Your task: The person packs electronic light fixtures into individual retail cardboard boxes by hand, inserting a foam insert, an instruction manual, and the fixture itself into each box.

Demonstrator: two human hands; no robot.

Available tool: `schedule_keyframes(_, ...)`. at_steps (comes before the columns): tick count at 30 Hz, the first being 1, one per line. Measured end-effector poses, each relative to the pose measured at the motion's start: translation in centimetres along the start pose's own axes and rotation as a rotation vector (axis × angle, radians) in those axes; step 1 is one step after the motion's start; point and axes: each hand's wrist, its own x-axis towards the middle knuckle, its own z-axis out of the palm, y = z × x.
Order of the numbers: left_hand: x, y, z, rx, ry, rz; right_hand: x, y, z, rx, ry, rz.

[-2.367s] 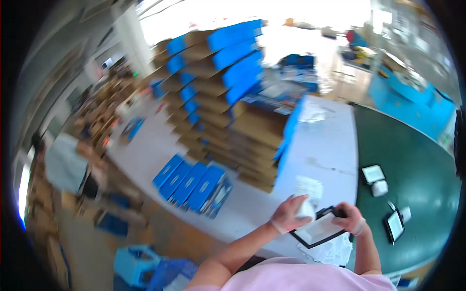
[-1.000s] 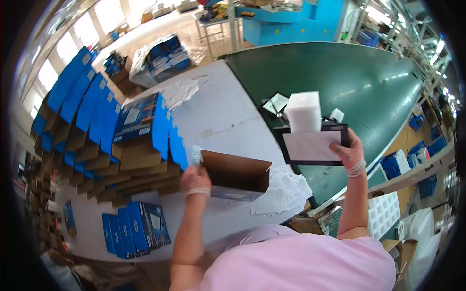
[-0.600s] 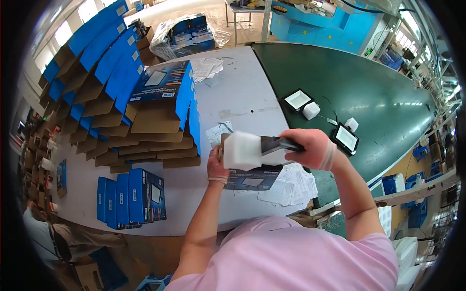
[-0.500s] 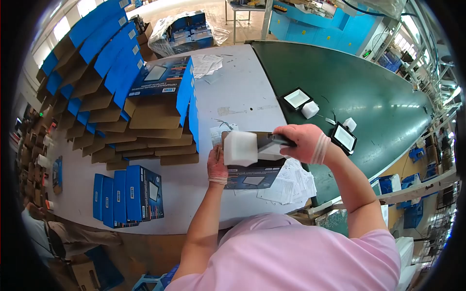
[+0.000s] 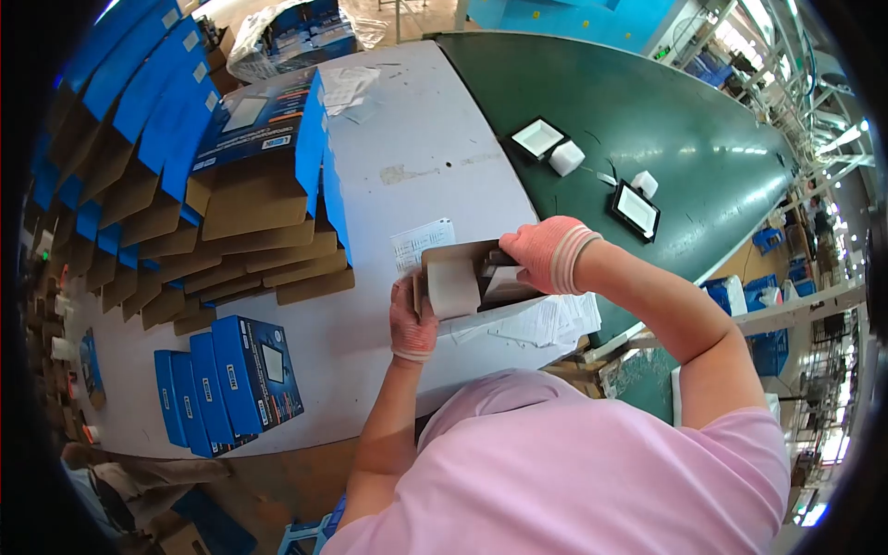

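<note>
My left hand (image 5: 413, 320), in a pinkish glove, grips the left side of an open cardboard box (image 5: 461, 252). Inside the box sits a white foam block (image 5: 452, 285), with a dark item beside it that is mostly hidden. My right hand (image 5: 548, 252), gloved too, is closed at the box's right end; what its fingers hold is hidden. A printed sheet (image 5: 421, 242) lies just behind the box, and more papers (image 5: 546, 324) lie at its right.
Stacked open blue boxes (image 5: 259, 176) stand at the left, with closed blue boxes (image 5: 254, 375) nearer the front edge. Two framed lamps (image 5: 538, 138) (image 5: 636, 211) with white foam lie on the green surface (image 5: 592, 83). A person (image 5: 102, 486) is at the lower left.
The foam block and dark item have gone down into the box. My right hand has moved down to the box's right end. The camera view has shifted.
</note>
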Motion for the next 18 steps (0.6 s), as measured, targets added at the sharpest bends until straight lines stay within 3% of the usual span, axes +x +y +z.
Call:
schedule_keyframes(1,-0.5,0.1,-0.2,0.221,-0.041,0.046,0.0,-0.2,0.7,-0.021,-0.008,-0.013)
schedule_keyframes(4,-1.6,0.8,-0.3,0.381,-0.07,0.12,0.4,-0.7,2.9,-0.044,-0.1,-0.03)
schedule_keyframes(7,-2.3,1.4,0.3,0.118,-0.036,-0.064,1.4,-2.2,4.8,-0.041,-0.184,-0.02)
schedule_keyframes(13,-1.9,3.2,0.1,0.269,-0.106,-0.092,4.5,-2.1,9.9,0.071,-0.202,-0.014)
schedule_keyframes(15,-1.4,6.5,-1.1,0.21,0.036,0.13,2.0,-1.5,7.2,0.258,-0.209,0.045)
schedule_keyframes(18,-0.6,12.4,-2.4,0.163,0.097,0.411,-1.5,0.3,5.5,0.598,0.135,-0.015)
